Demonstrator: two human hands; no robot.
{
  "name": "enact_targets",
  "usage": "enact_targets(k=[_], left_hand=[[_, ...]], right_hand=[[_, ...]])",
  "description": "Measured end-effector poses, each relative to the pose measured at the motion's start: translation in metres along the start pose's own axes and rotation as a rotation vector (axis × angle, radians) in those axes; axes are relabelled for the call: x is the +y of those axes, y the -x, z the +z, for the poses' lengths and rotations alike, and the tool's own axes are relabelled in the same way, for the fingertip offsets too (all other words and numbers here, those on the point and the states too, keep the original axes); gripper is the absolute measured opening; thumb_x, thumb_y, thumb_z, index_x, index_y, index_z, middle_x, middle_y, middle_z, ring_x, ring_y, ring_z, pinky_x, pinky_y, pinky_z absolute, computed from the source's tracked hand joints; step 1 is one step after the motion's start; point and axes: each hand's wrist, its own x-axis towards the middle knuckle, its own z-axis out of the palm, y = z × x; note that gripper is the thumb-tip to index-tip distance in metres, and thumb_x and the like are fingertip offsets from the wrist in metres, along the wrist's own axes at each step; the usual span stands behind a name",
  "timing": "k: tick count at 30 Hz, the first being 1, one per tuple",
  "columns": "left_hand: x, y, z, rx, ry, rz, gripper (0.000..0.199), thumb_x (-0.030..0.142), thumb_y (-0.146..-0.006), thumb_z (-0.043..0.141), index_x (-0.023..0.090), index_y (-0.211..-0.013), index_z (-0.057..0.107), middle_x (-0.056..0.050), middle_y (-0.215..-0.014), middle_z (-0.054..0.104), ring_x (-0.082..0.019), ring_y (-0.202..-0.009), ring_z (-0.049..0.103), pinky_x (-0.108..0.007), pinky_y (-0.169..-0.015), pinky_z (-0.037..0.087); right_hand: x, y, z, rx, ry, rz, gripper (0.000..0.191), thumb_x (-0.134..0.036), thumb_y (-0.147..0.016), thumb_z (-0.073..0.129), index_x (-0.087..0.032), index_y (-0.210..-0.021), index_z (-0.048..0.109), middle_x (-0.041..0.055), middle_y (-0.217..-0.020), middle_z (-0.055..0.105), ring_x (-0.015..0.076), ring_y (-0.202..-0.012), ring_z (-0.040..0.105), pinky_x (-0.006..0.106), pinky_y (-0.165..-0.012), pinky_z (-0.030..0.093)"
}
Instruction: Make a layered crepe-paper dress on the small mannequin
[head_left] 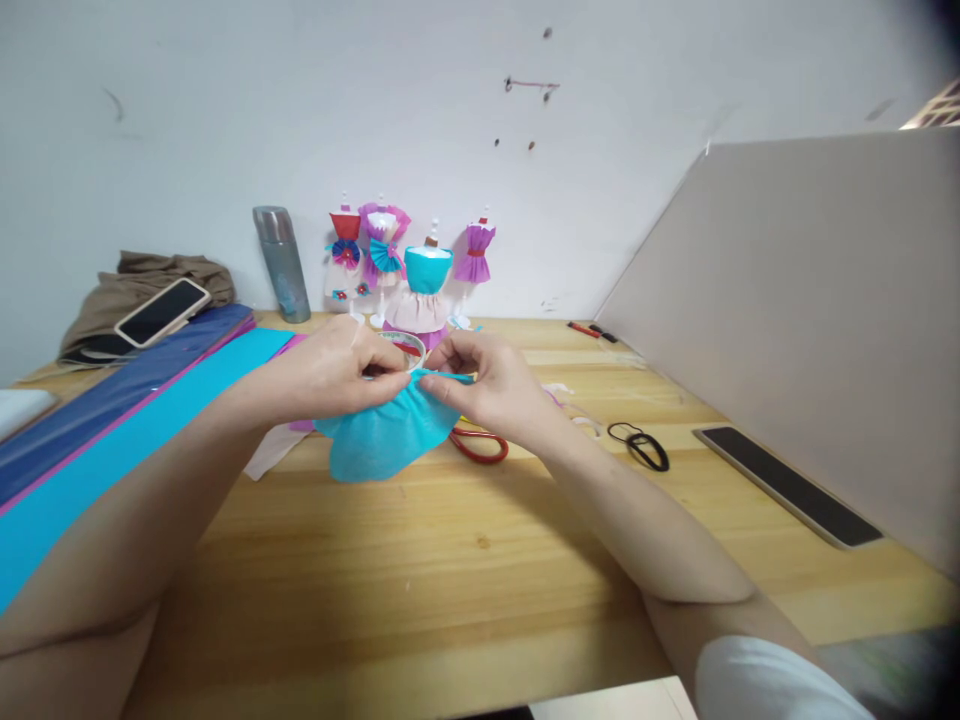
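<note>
Between my hands hangs a piece of turquoise crepe paper point(386, 438), bunched into small folds along its top edge and flaring out below. My left hand point(341, 370) pinches that gathered edge with thumb and forefinger. Close by on the right, my right hand point(484, 375) pinches the same edge, its fingers curled. Just behind the hands is a roll of tape point(405, 346), partly covered by them. The red handle of a pair of scissors point(484, 448) shows under the right hand; its blades are hidden.
Several small dress forms in paper outfits point(429, 270) stand against the wall beside a grey bottle point(282, 265). Long turquoise paper point(247, 362) and dark blue sheets point(150, 385) lie left. A phone point(163, 310), black bands point(641, 447) and a dark flat device point(787, 485) also lie here.
</note>
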Motion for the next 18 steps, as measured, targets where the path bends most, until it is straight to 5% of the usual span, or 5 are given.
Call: enact_targets(k=[18], left_hand=[[-0.0011, -0.0001, -0.0061, 0.017, 0.016, -0.041, 0.035, 0.024, -0.090, 0.048, 0.017, -0.056, 0.043, 0.004, -0.054, 0.036, -0.007, -0.052, 0.032, -0.027, -0.054, 0.022]], right_hand=[[0.0056, -0.0097, -0.0026, -0.098, -0.279, 0.175, 0.023, -0.042, -0.071, 0.067, -0.020, -0.075, 0.063, 0.0003, -0.071, 0.061, 0.0153, -0.064, 0.054, 0.028, -0.058, 0.043]])
